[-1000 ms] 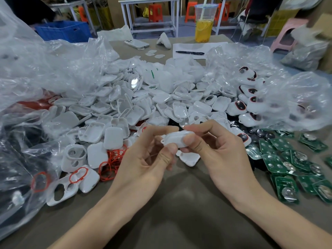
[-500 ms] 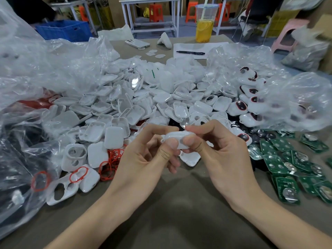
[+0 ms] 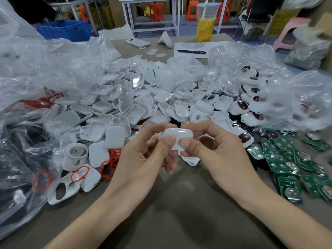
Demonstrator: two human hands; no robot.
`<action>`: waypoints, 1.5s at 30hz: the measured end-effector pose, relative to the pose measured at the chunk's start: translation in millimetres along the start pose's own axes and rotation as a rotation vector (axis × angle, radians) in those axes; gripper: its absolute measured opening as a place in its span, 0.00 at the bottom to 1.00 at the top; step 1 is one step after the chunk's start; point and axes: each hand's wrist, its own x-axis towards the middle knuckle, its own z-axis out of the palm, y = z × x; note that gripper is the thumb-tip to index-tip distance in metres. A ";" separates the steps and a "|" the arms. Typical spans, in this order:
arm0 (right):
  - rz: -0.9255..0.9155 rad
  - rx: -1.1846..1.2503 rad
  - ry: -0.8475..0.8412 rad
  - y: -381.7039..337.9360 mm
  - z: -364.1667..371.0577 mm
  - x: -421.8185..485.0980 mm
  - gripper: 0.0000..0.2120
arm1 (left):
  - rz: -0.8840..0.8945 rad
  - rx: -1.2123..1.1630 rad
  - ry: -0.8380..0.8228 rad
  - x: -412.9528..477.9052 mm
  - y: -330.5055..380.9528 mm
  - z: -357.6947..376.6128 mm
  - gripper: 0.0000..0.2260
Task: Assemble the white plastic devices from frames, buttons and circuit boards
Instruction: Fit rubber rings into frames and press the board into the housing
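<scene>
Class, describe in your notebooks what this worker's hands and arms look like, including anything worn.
The left hand and right hand are bare: no gloves, rings or watch. Both forearms are uncovered, with no sleeve in view. The thumbnails are short and unpainted.

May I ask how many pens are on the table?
1: a black pen lies on the white paper at the far edge, before the drink cup. Plastic bags may hide others.

Two hands hold one small white plastic piece [image 3: 177,138] up over the brown table [image 3: 179,221]. The left hand [image 3: 143,159] and the right hand [image 3: 213,155] both pinch it, thumbs on top. Behind them lies a big pile of white shells [image 3: 143,105]. Green circuit boards [image 3: 287,162] lie at the right, red rings [image 3: 111,160] at the left.
</scene>
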 end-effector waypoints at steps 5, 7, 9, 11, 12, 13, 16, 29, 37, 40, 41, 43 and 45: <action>0.037 0.076 0.014 1.4 -0.9 1.1 0.07 | 0.020 0.186 -0.049 -2.8 -2.0 0.2 0.07; 0.039 0.071 0.009 1.5 -0.4 1.3 0.08 | 0.031 0.212 -0.036 -3.4 -1.5 0.7 0.07; 0.038 0.057 0.014 1.1 -0.4 1.5 0.09 | 0.042 0.227 -0.020 -4.0 0.1 1.8 0.08; 0.040 0.051 0.025 -0.3 -0.5 1.7 0.09 | 0.059 0.249 0.002 -3.5 0.2 3.0 0.09; 0.039 0.047 0.028 -0.6 -0.7 1.9 0.09 | 0.067 0.255 0.017 -3.0 -1.1 2.9 0.09; 0.035 0.035 0.028 -0.7 -0.6 2.3 0.09 | 0.067 0.258 0.029 -1.9 -2.5 2.4 0.09; 0.007 -0.016 0.044 0.6 0.6 4.0 0.09 | 0.090 0.333 -0.014 1.7 -5.6 1.8 0.11; -0.039 0.122 0.110 0.0 -14.2 10.2 0.02 | 0.160 0.266 -0.038 26.4 0.9 37.8 0.07; -0.045 0.057 0.115 -0.3 -9.6 11.4 0.11 | 0.033 0.143 0.024 28.6 -3.5 31.4 0.13; -0.105 0.027 0.078 1.2 -10.8 11.5 0.08 | -0.036 0.026 0.011 27.9 -0.5 31.7 0.12; -0.159 -0.045 0.060 2.2 -11.7 10.7 0.07 | -0.060 -0.024 0.016 28.7 1.0 31.6 0.12; -0.283 -0.252 -0.011 4.1 -13.8 9.3 0.09 | -0.139 -0.154 0.042 30.8 3.6 30.1 0.12; -0.354 -0.374 -0.054 6.0 -16.3 9.4 0.11 | -0.232 -0.270 0.039 32.1 4.9 26.7 0.12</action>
